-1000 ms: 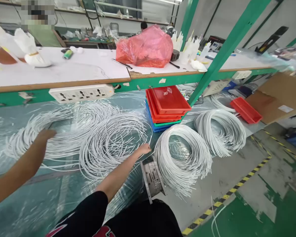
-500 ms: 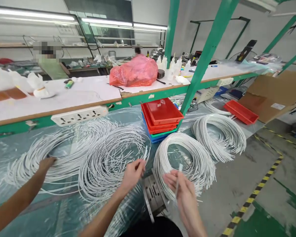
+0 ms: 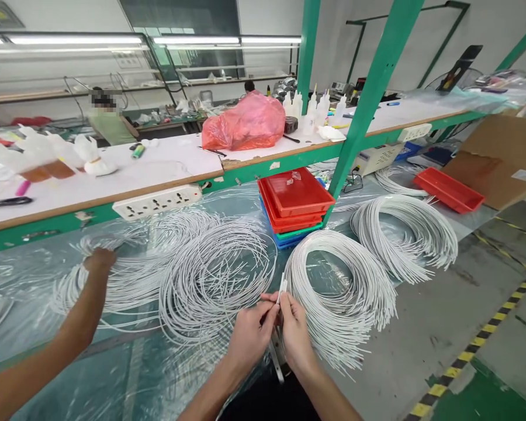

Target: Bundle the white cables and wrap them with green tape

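My left hand (image 3: 253, 328) and my right hand (image 3: 295, 334) meet in front of me, fingers pinched together. Between them stand the short pale ends of white wires (image 3: 283, 284); how many each hand holds is hard to tell. Just beyond to the right lies a coil of white wires (image 3: 298, 257), its cut ends fanned toward me. Left of my hands rests a looser coil of white wires (image 3: 175, 292). Under my hands a metal fixture (image 3: 275, 358) is mostly hidden.
A co-worker's hand (image 3: 100, 260) reaches over the far-left wire coil (image 3: 131, 286). Stacked red trays (image 3: 298, 196) stand behind my hands, below a shelf with a power strip (image 3: 158, 202). Another coil (image 3: 438, 234) and a red tray (image 3: 451, 190) lie right, near a cardboard box (image 3: 499, 158).
My hands were apart, each with a pale strip-like piece; now they have come together on the white wire ends. The co-worker's hand has shifted up over its coil. The view has turned slightly left.
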The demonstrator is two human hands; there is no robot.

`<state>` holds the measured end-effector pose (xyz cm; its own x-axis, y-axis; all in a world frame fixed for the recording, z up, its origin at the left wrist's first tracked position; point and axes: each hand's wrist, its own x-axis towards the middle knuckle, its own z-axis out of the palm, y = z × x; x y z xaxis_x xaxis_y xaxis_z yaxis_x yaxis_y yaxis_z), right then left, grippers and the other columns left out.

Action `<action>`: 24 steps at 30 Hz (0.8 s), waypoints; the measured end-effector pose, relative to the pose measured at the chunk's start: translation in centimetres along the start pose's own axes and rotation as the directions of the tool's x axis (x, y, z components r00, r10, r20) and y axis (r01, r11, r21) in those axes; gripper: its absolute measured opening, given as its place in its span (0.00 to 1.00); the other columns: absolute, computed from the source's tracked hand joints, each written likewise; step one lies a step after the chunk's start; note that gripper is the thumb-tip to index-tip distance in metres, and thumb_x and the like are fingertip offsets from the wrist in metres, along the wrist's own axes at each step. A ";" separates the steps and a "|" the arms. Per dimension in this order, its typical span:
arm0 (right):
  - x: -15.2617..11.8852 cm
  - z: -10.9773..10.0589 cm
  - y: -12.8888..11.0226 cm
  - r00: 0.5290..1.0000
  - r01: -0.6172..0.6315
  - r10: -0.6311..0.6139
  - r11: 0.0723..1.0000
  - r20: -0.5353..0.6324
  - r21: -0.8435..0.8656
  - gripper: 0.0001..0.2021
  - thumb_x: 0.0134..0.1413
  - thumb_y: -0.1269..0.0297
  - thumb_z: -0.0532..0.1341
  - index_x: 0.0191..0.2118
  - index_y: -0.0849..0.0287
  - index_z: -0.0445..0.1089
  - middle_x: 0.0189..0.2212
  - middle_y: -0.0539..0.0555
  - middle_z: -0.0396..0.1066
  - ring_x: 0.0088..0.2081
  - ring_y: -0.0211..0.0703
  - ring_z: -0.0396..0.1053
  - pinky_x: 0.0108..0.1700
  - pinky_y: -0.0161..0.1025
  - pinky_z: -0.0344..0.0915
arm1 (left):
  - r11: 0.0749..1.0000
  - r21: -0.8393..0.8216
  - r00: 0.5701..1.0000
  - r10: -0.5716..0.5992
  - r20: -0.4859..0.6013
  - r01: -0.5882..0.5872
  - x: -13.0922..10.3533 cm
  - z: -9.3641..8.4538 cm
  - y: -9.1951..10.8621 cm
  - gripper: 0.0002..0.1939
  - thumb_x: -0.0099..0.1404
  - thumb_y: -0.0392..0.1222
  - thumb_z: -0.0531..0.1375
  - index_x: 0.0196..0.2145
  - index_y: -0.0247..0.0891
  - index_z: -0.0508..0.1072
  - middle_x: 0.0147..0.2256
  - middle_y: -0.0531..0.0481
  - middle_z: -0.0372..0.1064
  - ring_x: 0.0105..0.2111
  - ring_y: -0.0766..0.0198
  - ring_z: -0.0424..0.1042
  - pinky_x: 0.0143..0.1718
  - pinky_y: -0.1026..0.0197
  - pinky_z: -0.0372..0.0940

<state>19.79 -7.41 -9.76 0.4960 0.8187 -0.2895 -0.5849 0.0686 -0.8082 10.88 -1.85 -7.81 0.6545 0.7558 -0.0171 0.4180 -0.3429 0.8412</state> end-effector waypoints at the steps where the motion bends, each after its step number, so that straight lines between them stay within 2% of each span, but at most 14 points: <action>1: 0.0 0.0 0.1 1.000 0.000 0.000 1.000 -0.005 0.012 0.20 0.58 0.42 0.62 0.35 0.57 0.76 0.41 0.58 0.78 0.34 0.46 0.74 0.31 0.38 0.68 | 0.999 0.042 1.000 0.012 0.009 -0.013 -0.1 -0.1 0.1 0.18 0.71 0.48 0.51 0.27 0.40 0.72 0.23 0.51 0.72 0.22 0.64 0.71 0.26 0.63 0.63; 3: -0.1 -0.1 0.3 1.000 -0.006 0.007 0.999 -0.021 0.035 0.21 0.59 0.42 0.61 0.36 0.57 0.76 0.42 0.59 0.78 0.39 0.49 0.74 0.36 0.40 0.70 | 0.993 0.111 0.999 0.029 0.029 -0.032 -0.3 -0.2 0.1 0.18 0.71 0.46 0.50 0.27 0.40 0.72 0.23 0.51 0.73 0.22 0.63 0.71 0.26 0.63 0.61; 5: -0.2 0.0 0.3 0.999 -0.018 0.019 0.999 -0.037 0.042 0.21 0.58 0.41 0.61 0.37 0.56 0.75 0.42 0.59 0.78 0.41 0.51 0.74 0.36 0.40 0.70 | 0.988 0.148 0.999 0.036 0.037 -0.041 -0.5 -0.1 0.1 0.19 0.71 0.46 0.49 0.26 0.40 0.71 0.23 0.51 0.73 0.21 0.63 0.70 0.25 0.62 0.59; 9: -0.2 0.3 0.0 0.998 -0.034 0.035 0.999 -0.043 0.031 0.22 0.57 0.39 0.61 0.34 0.56 0.73 0.36 0.57 0.78 0.39 0.51 0.75 0.31 0.38 0.68 | 0.982 0.184 0.999 0.041 0.023 -0.044 -0.9 0.0 -0.1 0.20 0.71 0.45 0.49 0.23 0.40 0.69 0.22 0.52 0.72 0.19 0.64 0.69 0.24 0.62 0.55; 13: -0.3 0.6 0.1 0.999 -0.027 0.029 0.993 -0.016 0.114 0.19 0.57 0.42 0.62 0.32 0.55 0.71 0.30 0.53 0.76 0.38 0.49 0.74 0.33 0.38 0.67 | 0.984 0.173 0.999 0.045 0.020 -0.048 -1.1 0.0 -0.3 0.20 0.71 0.45 0.50 0.22 0.40 0.69 0.21 0.52 0.71 0.19 0.64 0.68 0.24 0.62 0.55; 18: -0.5 0.7 0.4 0.999 -0.022 0.019 0.997 0.043 0.074 0.19 0.60 0.43 0.60 0.35 0.55 0.72 0.34 0.55 0.77 0.36 0.48 0.74 0.30 0.37 0.64 | 0.989 0.144 0.999 0.047 -0.018 -0.044 -1.3 -0.2 -0.3 0.21 0.71 0.46 0.50 0.21 0.40 0.68 0.19 0.52 0.68 0.18 0.65 0.65 0.22 0.62 0.54; 21: -0.6 0.7 0.4 0.997 -0.018 0.015 0.999 0.073 0.044 0.19 0.62 0.44 0.59 0.35 0.56 0.71 0.34 0.55 0.77 0.33 0.47 0.73 0.28 0.37 0.62 | 0.986 0.153 0.997 0.070 -0.030 -0.064 -1.4 -0.5 -0.4 0.20 0.71 0.45 0.50 0.22 0.40 0.68 0.20 0.52 0.70 0.18 0.64 0.66 0.22 0.62 0.55; 24: -0.9 0.8 0.8 0.997 -0.015 0.011 0.998 0.074 0.059 0.18 0.61 0.44 0.59 0.32 0.55 0.70 0.33 0.54 0.76 0.34 0.47 0.72 0.29 0.38 0.63 | 0.983 0.162 0.996 0.086 -0.022 -0.081 -1.5 -0.6 -0.7 0.20 0.71 0.44 0.50 0.23 0.40 0.69 0.22 0.51 0.72 0.19 0.64 0.68 0.24 0.62 0.59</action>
<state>18.33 -7.65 -9.76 0.4405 0.8596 -0.2591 -0.6289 0.0896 -0.7723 9.24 -2.39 -8.02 0.6738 0.7358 0.0668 0.4602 -0.4887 0.7412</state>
